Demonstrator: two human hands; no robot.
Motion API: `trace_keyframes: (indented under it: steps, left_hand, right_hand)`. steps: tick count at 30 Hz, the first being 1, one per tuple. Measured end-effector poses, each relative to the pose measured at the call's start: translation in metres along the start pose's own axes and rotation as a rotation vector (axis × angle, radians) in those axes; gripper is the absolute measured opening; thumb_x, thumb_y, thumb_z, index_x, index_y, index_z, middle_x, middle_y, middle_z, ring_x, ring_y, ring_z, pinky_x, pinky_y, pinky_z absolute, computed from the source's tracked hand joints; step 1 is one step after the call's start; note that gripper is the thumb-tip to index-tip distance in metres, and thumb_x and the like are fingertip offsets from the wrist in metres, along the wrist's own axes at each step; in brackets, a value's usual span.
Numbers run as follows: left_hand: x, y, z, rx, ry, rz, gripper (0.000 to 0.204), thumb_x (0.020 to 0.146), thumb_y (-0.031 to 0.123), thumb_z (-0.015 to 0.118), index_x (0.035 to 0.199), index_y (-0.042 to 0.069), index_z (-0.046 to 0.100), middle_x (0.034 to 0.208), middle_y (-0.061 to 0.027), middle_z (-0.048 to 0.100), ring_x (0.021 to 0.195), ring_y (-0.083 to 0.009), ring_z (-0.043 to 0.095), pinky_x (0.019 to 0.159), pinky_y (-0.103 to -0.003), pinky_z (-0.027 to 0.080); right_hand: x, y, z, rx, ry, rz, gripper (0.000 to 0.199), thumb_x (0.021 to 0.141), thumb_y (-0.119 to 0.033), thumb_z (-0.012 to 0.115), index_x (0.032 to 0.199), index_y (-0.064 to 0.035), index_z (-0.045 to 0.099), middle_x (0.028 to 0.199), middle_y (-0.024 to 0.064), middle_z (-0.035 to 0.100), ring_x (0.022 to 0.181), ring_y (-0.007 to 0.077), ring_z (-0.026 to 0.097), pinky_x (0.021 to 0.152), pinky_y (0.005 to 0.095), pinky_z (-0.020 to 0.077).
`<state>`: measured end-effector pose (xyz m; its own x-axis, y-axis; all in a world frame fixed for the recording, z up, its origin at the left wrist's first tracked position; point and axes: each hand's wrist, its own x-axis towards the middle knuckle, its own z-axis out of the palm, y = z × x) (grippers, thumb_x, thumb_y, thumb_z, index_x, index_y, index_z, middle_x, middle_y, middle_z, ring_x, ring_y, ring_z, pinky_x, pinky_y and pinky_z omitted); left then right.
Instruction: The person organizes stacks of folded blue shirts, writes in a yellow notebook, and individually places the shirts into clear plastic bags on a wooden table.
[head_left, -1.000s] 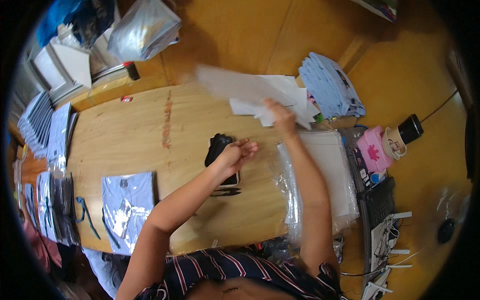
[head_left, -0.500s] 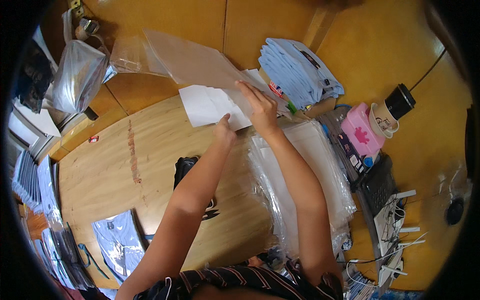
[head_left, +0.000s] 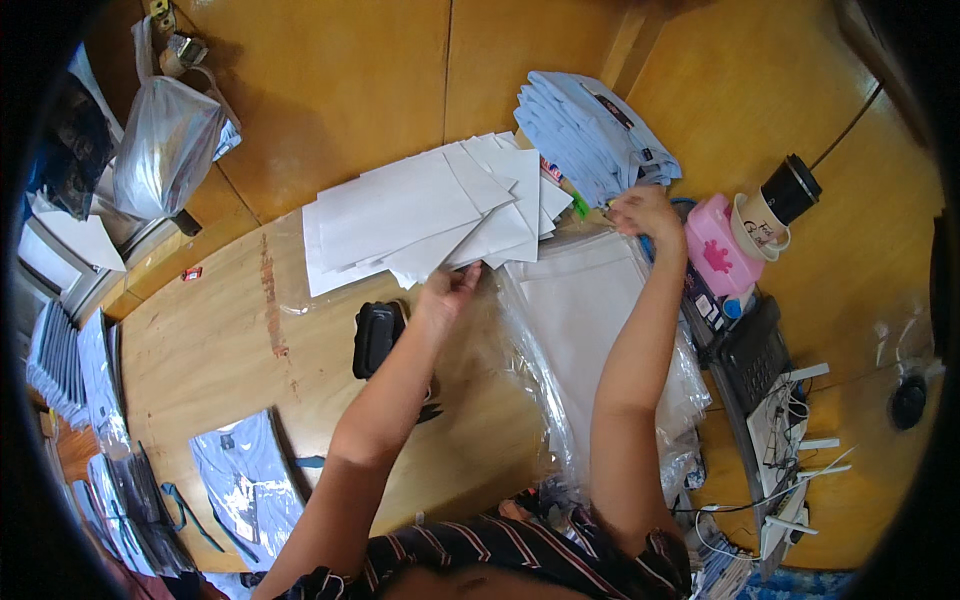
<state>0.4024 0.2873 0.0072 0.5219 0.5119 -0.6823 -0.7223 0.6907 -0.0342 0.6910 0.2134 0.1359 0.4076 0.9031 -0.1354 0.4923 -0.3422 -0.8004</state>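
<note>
A loose, fanned pile of white paper sheets (head_left: 400, 215) lies at the far middle of the table, with clear film showing at its left edge. My left hand (head_left: 450, 292) is at the near edge of the pile, its fingers closed on the sheets there. My right hand (head_left: 645, 215) is apart from the paper, just below the stack of folded light blue shirts (head_left: 590, 135). Its fingers are bent and blurred, and I cannot make out whether they hold anything. Under my right forearm lies a pile of clear plastic bags (head_left: 585, 300) with white sheets inside.
A black tray-like object (head_left: 378, 340) sits beside my left forearm. Bagged shirts (head_left: 245, 480) lie at the near left. To the right stand a pink box (head_left: 712, 250), a cup with a black lid (head_left: 790, 195), a black telephone (head_left: 750, 350) and white cabled devices (head_left: 780, 440).
The raised clear plastic sheet is no longer held up. White papers now lie spread flat where it was. My right hand has moved right, to the shirt stack; my left hand stays near the paper.
</note>
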Motion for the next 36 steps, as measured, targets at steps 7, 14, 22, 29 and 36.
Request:
trace_keyframes:
  steps: [7, 14, 22, 29, 36]
  left_hand:
    - [-0.127, -0.069, -0.021, 0.496, -0.231, -0.031, 0.032, 0.081, -0.003, 0.033, 0.113, -0.003, 0.032, 0.109, -0.0181, 0.044, 0.093, -0.0265, 0.051, 0.083, -0.034, 0.042]
    - [-0.245, -0.003, -0.120, 1.109, -0.267, 0.403, 0.030, 0.082, 0.001, 0.044, 0.112, 0.002, 0.042, 0.088, -0.0111, 0.056, 0.085, -0.0187, 0.054, 0.079, -0.030, 0.042]
    - [-0.305, 0.021, -0.225, 1.121, 0.188, 0.887, 0.024, 0.080, -0.005, 0.040, 0.102, -0.001, 0.047, 0.079, -0.0083, 0.055, 0.078, -0.0155, 0.053, 0.074, -0.027, 0.042]
    - [-0.318, 0.025, -0.247, 2.313, 0.774, 1.155, 0.052, 0.064, 0.013, 0.061, 0.114, 0.015, 0.046, 0.128, -0.0134, 0.028, 0.120, -0.0349, 0.021, 0.093, -0.052, 0.017]
    - [-0.299, 0.038, -0.272, 2.379, 0.912, 1.111, 0.046, 0.077, 0.017, 0.043, 0.122, 0.024, 0.038, 0.135, -0.0103, 0.020, 0.124, -0.0360, 0.013, 0.094, -0.058, 0.010]
  right_hand:
    - [0.070, 0.119, 0.024, 0.520, 0.461, 0.265, 0.014, 0.075, -0.011, 0.052, 0.086, -0.0033, 0.053, 0.069, 0.0128, 0.053, 0.057, 0.0231, 0.055, 0.052, 0.0344, 0.0498]
    - [0.118, 0.155, 0.007, 0.897, 0.540, 0.578, 0.023, 0.076, -0.016, 0.054, 0.091, -0.0008, 0.045, 0.079, 0.0129, 0.052, 0.068, 0.0256, 0.053, 0.054, 0.0351, 0.0463]
    - [0.119, 0.132, 0.009, 0.814, 0.491, 0.509, 0.026, 0.076, -0.021, 0.056, 0.094, -0.0026, 0.050, 0.081, 0.0128, 0.053, 0.073, 0.0237, 0.054, 0.059, 0.0338, 0.0465]
    - [0.083, 0.135, 0.010, -0.555, 0.509, -0.156, 0.047, 0.069, -0.036, 0.063, 0.101, -0.0028, 0.055, 0.085, 0.0192, 0.058, 0.080, 0.0296, 0.056, 0.073, 0.0362, 0.0426]
    - [0.092, 0.215, -0.032, -0.023, 0.551, -0.515, 0.028, 0.070, -0.019, 0.063, 0.086, 0.0032, 0.058, 0.082, 0.0178, 0.055, 0.076, 0.0297, 0.054, 0.065, 0.0357, 0.0485]
